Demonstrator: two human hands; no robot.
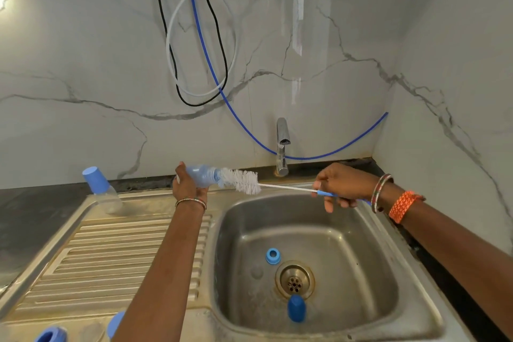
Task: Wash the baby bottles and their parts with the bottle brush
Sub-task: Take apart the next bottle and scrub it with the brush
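My left hand [186, 186] grips a pale blue baby bottle [202, 174] lying sideways above the sink's left rim, mouth pointing right. My right hand [342, 184] holds the blue handle of the bottle brush [243, 180]; its white bristle head sits at the bottle's mouth, partly inside. In the sink basin [361, 272] lie a blue screw ring [273, 256], a dark blue cap [296, 308] and a clear teat [256, 271] near the drain. A second bottle with a blue cap [101, 189] stands on the draining board.
The steel tap [282, 144] stands behind the basin, no water running. Blue bottle parts [51, 334] lie at the draining board's [111, 253] near edge, one more [115, 323] beside my left forearm. Cables and a blue hose [222, 91] hang on the marble wall.
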